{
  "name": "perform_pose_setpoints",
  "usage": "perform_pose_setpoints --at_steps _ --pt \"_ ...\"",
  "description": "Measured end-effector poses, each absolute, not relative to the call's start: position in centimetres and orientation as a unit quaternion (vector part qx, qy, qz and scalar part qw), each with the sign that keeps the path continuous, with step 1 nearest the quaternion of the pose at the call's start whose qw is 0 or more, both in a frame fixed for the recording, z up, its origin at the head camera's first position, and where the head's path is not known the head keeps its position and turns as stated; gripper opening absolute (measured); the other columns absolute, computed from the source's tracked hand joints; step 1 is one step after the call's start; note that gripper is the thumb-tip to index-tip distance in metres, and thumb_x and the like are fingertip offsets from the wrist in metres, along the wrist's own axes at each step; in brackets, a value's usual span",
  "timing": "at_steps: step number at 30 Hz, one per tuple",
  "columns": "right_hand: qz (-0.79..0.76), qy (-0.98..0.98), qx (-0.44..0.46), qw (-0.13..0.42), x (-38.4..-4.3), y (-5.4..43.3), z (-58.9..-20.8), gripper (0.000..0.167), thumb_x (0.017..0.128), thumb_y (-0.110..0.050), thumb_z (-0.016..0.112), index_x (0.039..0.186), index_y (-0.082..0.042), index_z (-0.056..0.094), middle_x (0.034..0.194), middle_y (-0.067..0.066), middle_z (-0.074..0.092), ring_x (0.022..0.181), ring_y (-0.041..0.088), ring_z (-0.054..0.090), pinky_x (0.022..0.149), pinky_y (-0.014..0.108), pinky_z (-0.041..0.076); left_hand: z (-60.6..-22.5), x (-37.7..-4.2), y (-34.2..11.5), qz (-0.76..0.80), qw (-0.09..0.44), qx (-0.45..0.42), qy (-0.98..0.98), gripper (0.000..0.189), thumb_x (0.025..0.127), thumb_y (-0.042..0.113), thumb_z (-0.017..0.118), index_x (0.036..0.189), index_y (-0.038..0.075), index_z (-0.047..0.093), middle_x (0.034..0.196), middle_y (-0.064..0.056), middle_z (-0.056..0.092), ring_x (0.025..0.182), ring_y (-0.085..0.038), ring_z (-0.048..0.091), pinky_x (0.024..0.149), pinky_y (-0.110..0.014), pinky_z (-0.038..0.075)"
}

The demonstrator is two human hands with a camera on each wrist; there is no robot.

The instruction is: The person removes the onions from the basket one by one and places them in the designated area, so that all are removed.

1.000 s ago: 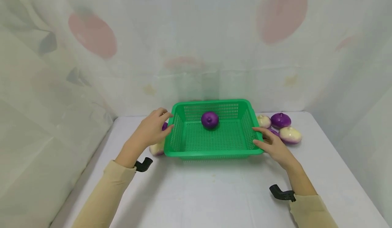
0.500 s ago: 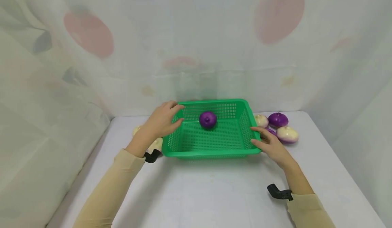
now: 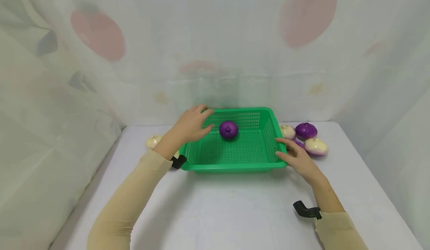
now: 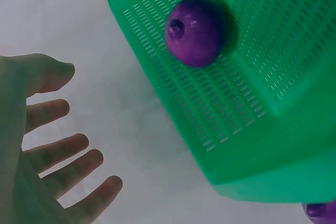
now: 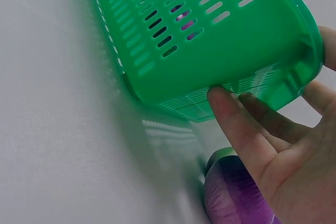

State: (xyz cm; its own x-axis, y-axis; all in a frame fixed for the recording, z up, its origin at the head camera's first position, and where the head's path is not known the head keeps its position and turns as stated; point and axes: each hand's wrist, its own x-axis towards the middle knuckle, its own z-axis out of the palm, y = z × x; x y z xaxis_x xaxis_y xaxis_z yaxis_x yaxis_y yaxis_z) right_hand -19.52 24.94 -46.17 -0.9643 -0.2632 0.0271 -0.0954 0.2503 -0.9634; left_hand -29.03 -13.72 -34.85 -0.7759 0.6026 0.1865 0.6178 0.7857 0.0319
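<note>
A green plastic basket (image 3: 231, 166) with slotted walls stands at the back middle of the table in the head view. Inside it, near the back wall, lies a round purple onion-shaped vegetable (image 3: 228, 130) with a small nub, seen too in the left wrist view. My left hand (image 3: 193, 125) is over the basket's left end, fingers spread and holding nothing; the left wrist view shows its fingers apart from the basket. At the other end, my right hand (image 3: 299, 162) grips the basket's right side, with fingers above and below the rim in the right wrist view.
Right of the basket lie purple onion-shaped vegetables (image 3: 306, 130) and whitish ones with purple undersides (image 3: 316, 146). More whitish ones (image 3: 153, 141) lie on the left, partly behind my left forearm. A printed cloth (image 3: 235, 56) hangs behind the white table (image 3: 231, 212).
My left hand has moved right and away from me, from the basket's left rim to over its left end. The right hand stays at the right rim; the purple vegetable has not moved in the basket.
</note>
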Motion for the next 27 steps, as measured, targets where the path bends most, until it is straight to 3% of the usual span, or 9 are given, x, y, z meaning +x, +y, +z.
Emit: perform_pose_setpoints --at_steps 10,21,27 --pt "-0.600 0.789 -0.114 0.071 -19.4 24.9 -46.0 0.060 0.103 -0.028 0.063 0.155 -0.011 0.039 0.150 0.025 0.042 0.129 0.040 0.050 0.089 0.027 0.053 -35.7 -30.7 -11.5 -0.036 0.084 -0.360 -0.929 0.048 0.100 0.034 0.062 0.143 0.013 0.055 0.140 -0.012 0.052 0.130 -0.034 0.050 0.103 -0.053 0.044" --pt "-0.594 0.794 -0.111 0.071 -19.3 24.9 -45.9 0.059 0.102 -0.029 0.064 0.154 -0.013 0.040 0.145 0.025 0.046 0.120 0.026 0.058 0.087 0.029 0.054 -37.6 -32.4 -9.4 -0.040 0.046 -0.336 -0.940 0.050 0.101 0.035 0.060 0.146 0.016 0.052 0.144 -0.011 0.048 0.133 -0.034 0.046 0.105 -0.053 0.042" --pt "-0.593 0.794 -0.111 0.071 -19.4 24.9 -46.2 0.059 0.103 -0.029 0.064 0.154 -0.013 0.040 0.145 0.025 0.046 0.122 0.029 0.057 0.087 0.029 0.054 -38.5 -32.8 -8.0 -0.018 0.019 -0.317 -0.948 0.053 0.100 0.034 0.061 0.148 0.015 0.050 0.147 -0.011 0.045 0.136 -0.032 0.042 0.107 -0.052 0.040"
